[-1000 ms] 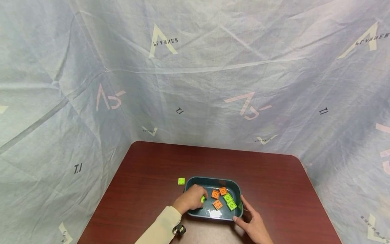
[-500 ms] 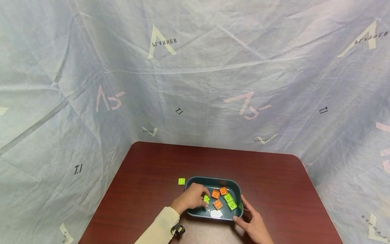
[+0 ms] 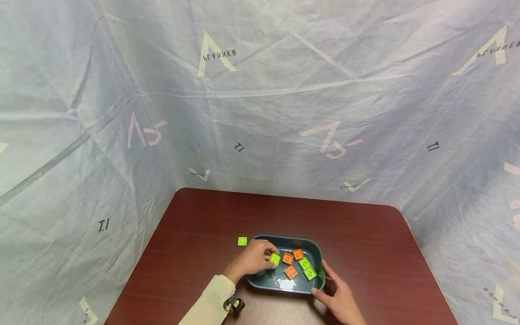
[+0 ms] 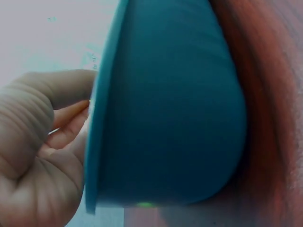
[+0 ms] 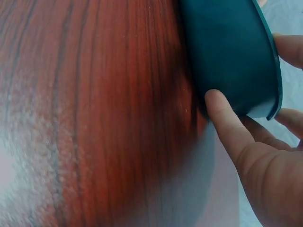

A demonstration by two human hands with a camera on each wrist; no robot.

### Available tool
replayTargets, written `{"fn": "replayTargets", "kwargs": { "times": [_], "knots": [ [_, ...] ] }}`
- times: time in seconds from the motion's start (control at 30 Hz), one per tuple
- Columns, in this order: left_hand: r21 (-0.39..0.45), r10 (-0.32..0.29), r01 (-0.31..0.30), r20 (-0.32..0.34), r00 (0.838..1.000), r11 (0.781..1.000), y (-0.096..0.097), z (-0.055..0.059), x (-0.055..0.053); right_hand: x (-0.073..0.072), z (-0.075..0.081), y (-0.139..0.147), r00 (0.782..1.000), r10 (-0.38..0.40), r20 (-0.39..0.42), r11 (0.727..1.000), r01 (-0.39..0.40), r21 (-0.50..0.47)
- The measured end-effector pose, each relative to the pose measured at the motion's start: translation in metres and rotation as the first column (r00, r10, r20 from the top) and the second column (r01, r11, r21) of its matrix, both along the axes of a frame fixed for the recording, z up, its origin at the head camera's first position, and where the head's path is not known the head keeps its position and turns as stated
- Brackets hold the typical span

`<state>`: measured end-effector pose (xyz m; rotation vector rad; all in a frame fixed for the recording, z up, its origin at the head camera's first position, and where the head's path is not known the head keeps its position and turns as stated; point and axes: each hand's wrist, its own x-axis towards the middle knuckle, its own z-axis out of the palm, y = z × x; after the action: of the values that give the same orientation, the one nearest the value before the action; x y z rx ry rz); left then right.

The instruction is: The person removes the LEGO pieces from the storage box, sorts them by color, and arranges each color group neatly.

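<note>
My left hand (image 3: 253, 258) reaches over the left end of a dark teal tray (image 3: 270, 283) and pinches a lime-green toy brick (image 3: 275, 259) between thumb and fingers. In the left wrist view the tray wall hides that brick from sight. My right hand (image 3: 340, 298) holds the tray's right end, thumb at the near corner and fingers along the outer side. One fingertip presses low on the tray wall in the right wrist view. Inside the tray lie three orange bricks (image 3: 290, 272) and, to their right, lime-green bricks (image 3: 309, 273) placed end to end.
Another lime-green brick (image 3: 242, 241) lies on the dark red wooden table (image 3: 345, 230), just off the tray's far left corner. Grey printed sheeting (image 3: 260, 113) hangs behind and on both sides of the table. A black device is strapped to the left wrist.
My left hand has lifted the green brick from low at the tray's left side, bringing it slightly right and farther from me. The right hand stays on the tray's end.
</note>
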<state>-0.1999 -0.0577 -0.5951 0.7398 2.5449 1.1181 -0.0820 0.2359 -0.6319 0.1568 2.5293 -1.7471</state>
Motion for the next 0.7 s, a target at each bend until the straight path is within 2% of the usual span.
{"fn": "replayTargets", "kwargs": {
  "times": [0.13,0.3,0.6,0.7],
  "knots": [
    [0.07,0.025,-0.027,0.035,0.999,0.997,-0.006,0.004,0.0,0.0,0.002,0.0,1.0,0.006,0.011,0.999,-0.006,0.046],
    [0.113,0.069,-0.073,0.041,0.997,0.991,-0.016,0.007,-0.001,0.0,0.006,0.0,0.999,0.005,0.036,0.994,-0.009,0.105],
    [0.194,0.117,-0.126,0.054,0.992,0.973,-0.039,0.011,-0.007,0.0,0.008,0.001,1.0,0.005,0.028,0.978,-0.011,0.207],
    [0.226,0.137,-0.149,0.068,0.988,0.963,-0.049,0.011,-0.01,0.0,0.008,0.001,0.999,-0.001,0.037,0.979,-0.007,0.202]
  ]
}}
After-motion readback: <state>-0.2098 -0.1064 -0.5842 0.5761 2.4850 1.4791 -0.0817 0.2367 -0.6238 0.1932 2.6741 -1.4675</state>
